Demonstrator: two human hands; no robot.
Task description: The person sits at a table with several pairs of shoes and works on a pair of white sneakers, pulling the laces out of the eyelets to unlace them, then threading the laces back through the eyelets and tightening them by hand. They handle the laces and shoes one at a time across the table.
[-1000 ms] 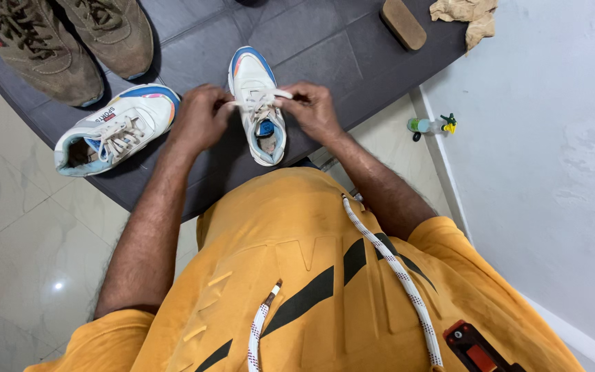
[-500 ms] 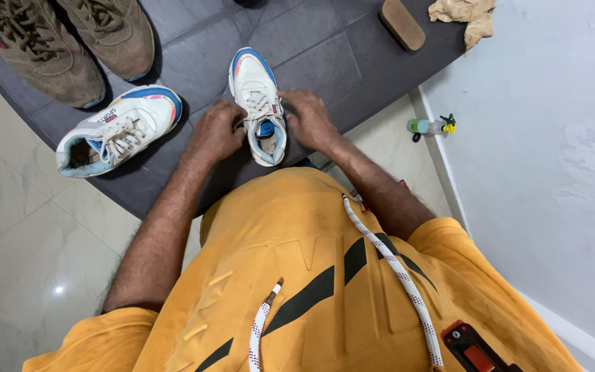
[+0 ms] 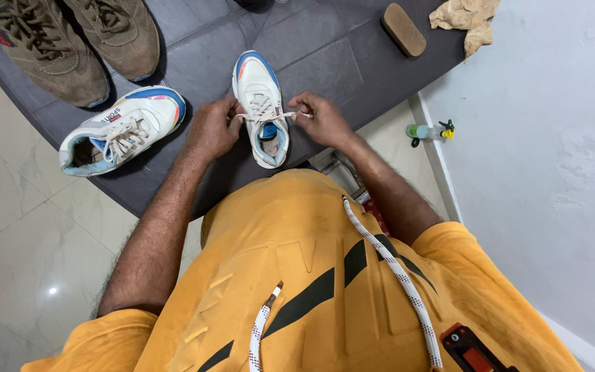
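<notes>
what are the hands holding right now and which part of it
Both hands hold the lace of the white sneaker: the left hand and the right hand each pinch one end, pulled out sideways over the tongue.

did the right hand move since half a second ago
Yes. The right hand went from resting beside the white shoe to pulling its lace outward, away from the shoe.

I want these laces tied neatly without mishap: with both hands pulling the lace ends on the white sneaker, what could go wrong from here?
The white sneaker stands near the front edge of the dark bench; a hard tug by the left hand and right hand might drag it off. The lace ends are held only at the fingertips, so one may slip free. The second white sneaker also lies close to that edge.
</notes>
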